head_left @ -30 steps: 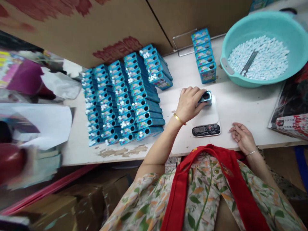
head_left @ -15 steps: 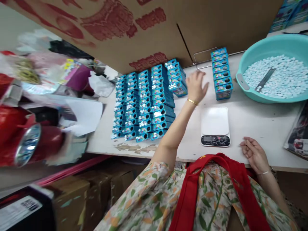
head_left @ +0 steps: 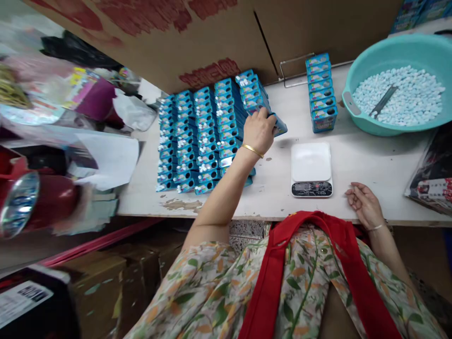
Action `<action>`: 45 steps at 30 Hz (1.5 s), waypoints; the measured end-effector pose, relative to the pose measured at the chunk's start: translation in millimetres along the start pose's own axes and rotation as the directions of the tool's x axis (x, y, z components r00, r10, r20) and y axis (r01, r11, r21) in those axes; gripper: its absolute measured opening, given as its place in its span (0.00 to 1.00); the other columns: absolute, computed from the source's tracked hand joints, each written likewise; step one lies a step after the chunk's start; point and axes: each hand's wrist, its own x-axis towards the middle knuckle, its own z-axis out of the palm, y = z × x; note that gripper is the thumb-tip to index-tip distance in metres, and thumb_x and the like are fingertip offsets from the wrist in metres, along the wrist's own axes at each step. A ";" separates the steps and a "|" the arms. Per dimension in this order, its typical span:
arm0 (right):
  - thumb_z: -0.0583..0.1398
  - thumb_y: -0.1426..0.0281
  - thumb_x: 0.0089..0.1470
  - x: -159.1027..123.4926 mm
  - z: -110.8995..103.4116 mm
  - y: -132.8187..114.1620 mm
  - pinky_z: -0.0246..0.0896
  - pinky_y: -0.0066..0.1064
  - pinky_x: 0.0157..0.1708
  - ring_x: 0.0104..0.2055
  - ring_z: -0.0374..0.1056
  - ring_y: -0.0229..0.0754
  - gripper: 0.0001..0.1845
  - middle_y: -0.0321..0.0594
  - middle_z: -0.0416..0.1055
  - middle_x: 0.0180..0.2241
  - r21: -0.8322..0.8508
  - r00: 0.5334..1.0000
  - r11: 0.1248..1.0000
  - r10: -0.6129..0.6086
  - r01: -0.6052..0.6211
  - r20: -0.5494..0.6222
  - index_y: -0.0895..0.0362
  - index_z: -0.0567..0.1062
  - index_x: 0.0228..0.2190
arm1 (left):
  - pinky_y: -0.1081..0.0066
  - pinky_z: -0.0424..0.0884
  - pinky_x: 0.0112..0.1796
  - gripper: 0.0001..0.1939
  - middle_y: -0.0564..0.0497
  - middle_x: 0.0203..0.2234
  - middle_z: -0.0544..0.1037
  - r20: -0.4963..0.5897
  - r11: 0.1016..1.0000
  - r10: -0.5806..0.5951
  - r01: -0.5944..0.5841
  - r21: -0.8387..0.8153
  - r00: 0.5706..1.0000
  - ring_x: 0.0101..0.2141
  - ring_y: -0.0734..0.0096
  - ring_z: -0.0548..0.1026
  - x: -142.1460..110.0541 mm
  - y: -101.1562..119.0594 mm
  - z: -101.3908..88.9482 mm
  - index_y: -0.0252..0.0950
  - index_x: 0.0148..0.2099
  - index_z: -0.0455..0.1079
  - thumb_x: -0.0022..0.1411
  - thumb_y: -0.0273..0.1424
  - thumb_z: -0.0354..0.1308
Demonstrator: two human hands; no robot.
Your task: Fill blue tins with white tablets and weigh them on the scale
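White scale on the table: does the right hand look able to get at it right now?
Probably yes: the right hand is close by, just right of the white scale, with tabletop showing between them and nothing seen blocking the way. Whether it holds anything is hard to tell.

Behind the bench [head_left: 271, 188] stands a big brown cardboard panel [head_left: 219, 37] with red print, a bent wire frame [head_left: 296, 85] at its foot. Over to the left I see a crumpled white wrapper [head_left: 132, 110], a purple object [head_left: 95, 101], a loose white sheet [head_left: 111, 157] and a red vessel [head_left: 58, 200] with a shiny rim. Worn cartons [head_left: 97, 282] sit below, beside a black box [head_left: 42, 301] bearing a white label.
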 end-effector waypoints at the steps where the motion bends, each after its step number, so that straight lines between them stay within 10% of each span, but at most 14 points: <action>1: 0.78 0.54 0.36 0.0 0.9 -0.4 0.51 0.20 0.17 0.21 0.63 0.29 0.33 0.36 0.77 0.28 -0.007 1.000 1.000 -0.010 0.010 0.005 0.56 0.75 0.40 | 0.50 0.68 0.55 0.08 0.40 0.49 0.75 0.000 0.996 0.077 -0.077 -0.035 0.997 0.52 0.49 0.73 -9.4 12.3 -3.8 0.38 0.44 0.76 0.66 0.31 0.56; 11: 0.76 0.45 0.36 -1.8 6.1 -1.1 0.41 0.20 0.13 0.14 0.57 0.28 0.35 0.31 0.73 0.21 -0.097 0.999 0.994 -0.054 0.054 0.006 0.55 0.72 0.35 | 0.56 0.72 0.42 0.09 0.39 0.43 0.77 0.152 0.905 0.424 -0.421 -0.053 0.893 0.43 0.53 0.75 -39.6 104.6 -0.8 0.36 0.44 0.77 0.67 0.27 0.55; 20: 0.78 0.49 0.35 1.7 7.3 -0.5 0.42 0.21 0.14 0.16 0.54 0.26 0.31 0.31 0.70 0.20 -0.145 0.996 0.985 -0.094 0.093 -0.002 0.56 0.72 0.27 | 0.59 0.75 0.47 0.17 0.47 0.46 0.77 -0.126 0.868 0.225 -0.257 -0.424 0.966 0.44 0.63 0.77 -62.9 37.4 -21.7 0.39 0.54 0.68 0.73 0.45 0.54; 26: 0.77 0.52 0.37 -3.4 7.8 -1.3 0.49 0.21 0.17 0.21 0.62 0.28 0.28 0.33 0.74 0.27 -0.135 0.995 0.985 -0.102 0.104 0.021 0.56 0.78 0.34 | 0.63 0.78 0.40 0.17 0.51 0.38 0.79 -0.154 0.817 0.009 -0.096 -0.568 0.988 0.38 0.69 0.78 -97.0 -5.5 13.1 0.41 0.50 0.68 0.72 0.49 0.54; 37: 0.73 0.46 0.45 0.9 30.2 -9.7 0.54 0.22 0.17 0.20 0.65 0.32 0.30 0.33 0.74 0.25 -0.309 0.978 0.928 -0.207 0.206 0.032 0.53 0.68 0.33 | 0.65 0.77 0.45 0.17 0.48 0.40 0.80 -0.165 0.813 -0.034 -0.068 -0.579 0.986 0.41 0.68 0.78 -116.3 8.3 40.0 0.40 0.55 0.70 0.73 0.43 0.51; 41: 0.70 0.49 0.53 4.5 54.2 -28.4 0.59 0.24 0.22 0.24 0.62 0.31 0.23 0.33 0.69 0.27 -0.412 0.876 0.787 -0.478 0.459 0.062 0.53 0.72 0.33 | 0.60 0.76 0.50 0.22 0.44 0.47 0.79 -0.228 0.835 0.025 -0.146 -0.530 0.973 0.48 0.62 0.78 -115.2 17.9 40.2 0.41 0.60 0.69 0.75 0.47 0.46; 45: 0.66 0.50 0.59 18.0 88.8 -49.9 0.72 0.32 0.41 0.38 0.69 0.37 0.19 0.38 0.69 0.35 -0.521 0.600 0.425 -0.767 0.740 0.227 0.54 0.77 0.34 | 0.49 0.67 0.60 0.29 0.41 0.58 0.74 -0.243 0.900 0.105 -0.196 -0.389 0.964 0.60 0.53 0.71 -113.8 33.4 39.5 0.45 0.65 0.67 0.73 0.55 0.45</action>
